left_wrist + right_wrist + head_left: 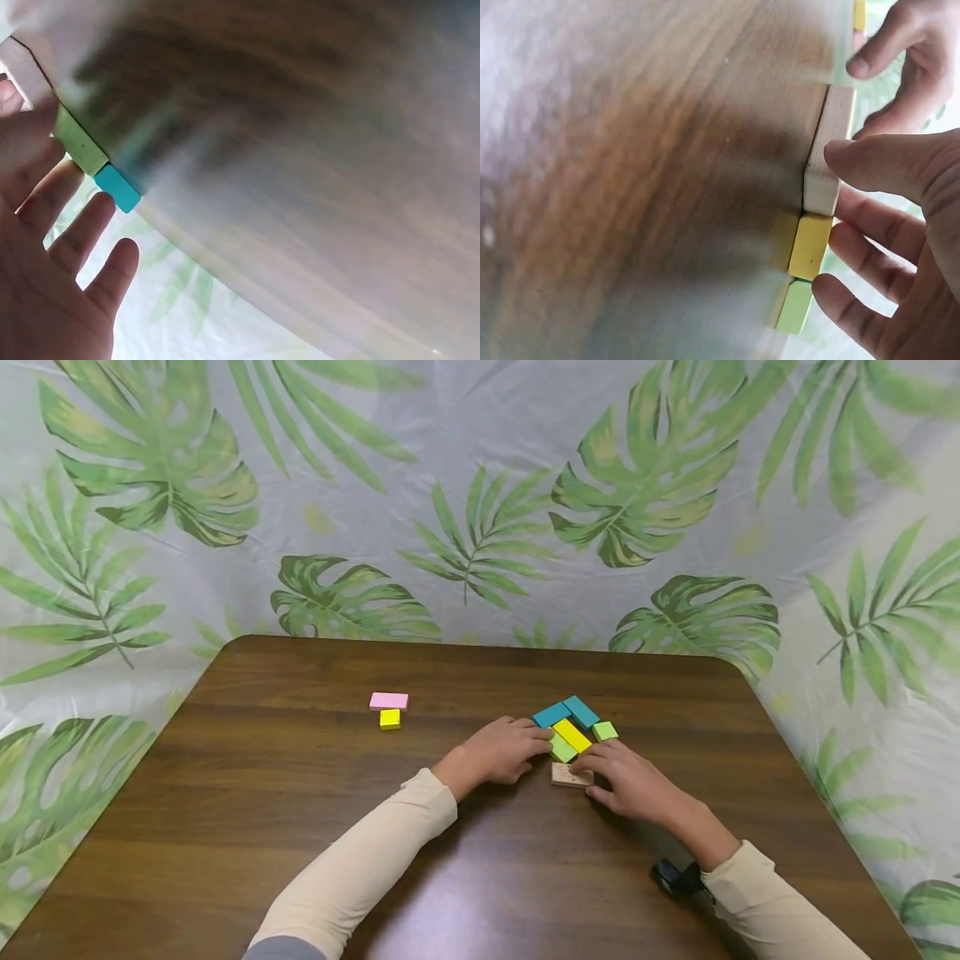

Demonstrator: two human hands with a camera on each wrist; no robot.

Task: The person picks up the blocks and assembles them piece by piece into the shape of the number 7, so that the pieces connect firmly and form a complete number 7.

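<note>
Several colored blocks lie together right of the table's middle. Two blue blocks [552, 715] form the back, angled to each other, with a long yellow block [572, 737] and a light green block [563, 749] in front. A small green block [604, 732] sits at the right. My left hand [504, 750] is at the group's left side, fingers extended and fingertips at the light green block. Nearest me lies a bare wooden block [564, 776]; my right hand [632, 779] holds it with thumb [847, 159] and index finger. The right fingers partly hide the wooden and yellow blocks.
Apart from the group, a pink block [388, 702] and a small yellow block [390, 719] lie to the left on the brown wooden table [300, 827]. A leaf-patterned curtain [510, 535] hangs behind the table. A black device [675, 878] is at my right wrist.
</note>
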